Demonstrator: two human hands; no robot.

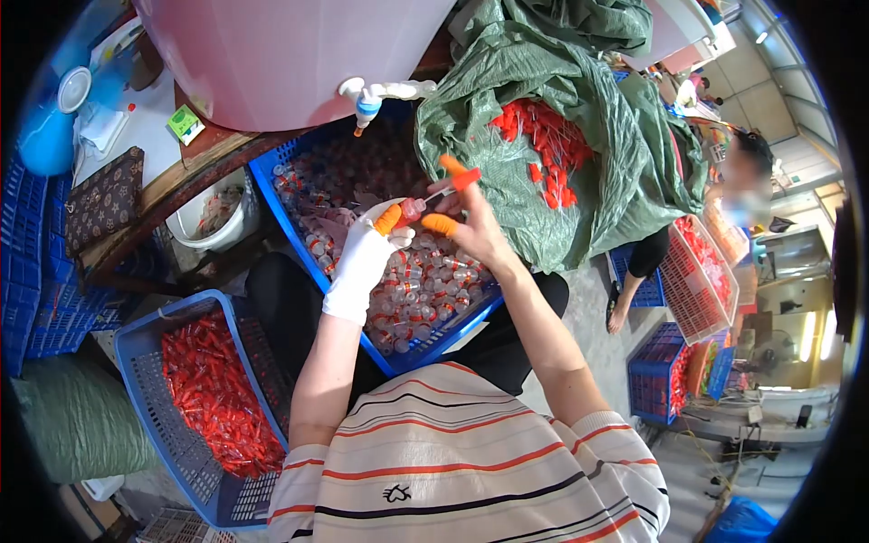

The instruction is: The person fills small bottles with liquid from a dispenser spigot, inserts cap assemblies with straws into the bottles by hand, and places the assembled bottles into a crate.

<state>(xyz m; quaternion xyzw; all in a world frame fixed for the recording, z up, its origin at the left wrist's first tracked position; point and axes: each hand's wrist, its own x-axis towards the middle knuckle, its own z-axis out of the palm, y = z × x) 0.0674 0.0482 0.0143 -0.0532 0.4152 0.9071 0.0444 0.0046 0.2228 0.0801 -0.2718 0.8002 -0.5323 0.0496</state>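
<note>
My left hand (360, 262), in a white glove with an orange fingertip cover, is closed around a small clear bottle (412, 211) with red in it. My right hand (472, 220) is bare apart from orange covers on the thumb and a finger. Against its fingers is a red cap (465, 178) with a thin pale stem that points down toward the bottle's mouth. Whether the stem's tip is inside the bottle I cannot tell. Below both hands, a blue crate (303, 258) holds many small clear bottles (425, 294) with red bands.
A green sack (534, 240) with red stemmed caps (548, 149) lies at the right. A large pale tub (290, 63) with a tap (367, 104) stands ahead. A blue basket (145, 380) of red-filled bottles (217, 398) is at the left. Another person (747, 181) is at far right.
</note>
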